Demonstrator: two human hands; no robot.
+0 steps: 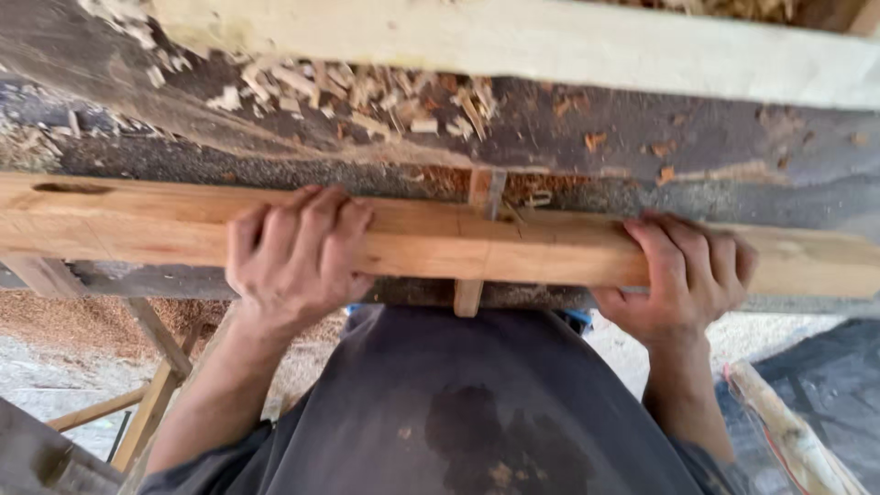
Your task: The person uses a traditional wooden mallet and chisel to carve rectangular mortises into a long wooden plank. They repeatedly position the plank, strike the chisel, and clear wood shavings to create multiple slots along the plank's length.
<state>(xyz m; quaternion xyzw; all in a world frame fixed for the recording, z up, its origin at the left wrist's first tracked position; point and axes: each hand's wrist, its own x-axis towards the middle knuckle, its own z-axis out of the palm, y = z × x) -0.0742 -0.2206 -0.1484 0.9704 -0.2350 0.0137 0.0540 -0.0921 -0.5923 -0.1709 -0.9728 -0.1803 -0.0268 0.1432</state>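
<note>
Left hand (pixel 291 261) and right hand (pixel 683 275) clamped on a long wooden beam (pixel 440 243), fingers (pixel 316 225) of both curled over the top face and closed around it. Beam lying crosswise on the dark table (pixel 587 137), just in front of the torso in a dark shirt (pixel 477 403). Hands set well apart on either side of the beam's middle, likely to steady its length and keep it from rolling. A short wooden stick (pixel 477 238) crossing under the beam between the hands, probably serving as a prop or stop. Oval slot (pixel 73 188) cut in the beam far left of the left hand. Beyond the beam, scattered wood chips (pixel 367 92) and a pale plank (pixel 550 41). Below the beam's near edge, open air, with slanted wooden legs (pixel 156 367) and sawdust-strewn ground (pixel 55 321) to the left. Room to slide the beam sideways; little room forward, toward the chips.
</note>
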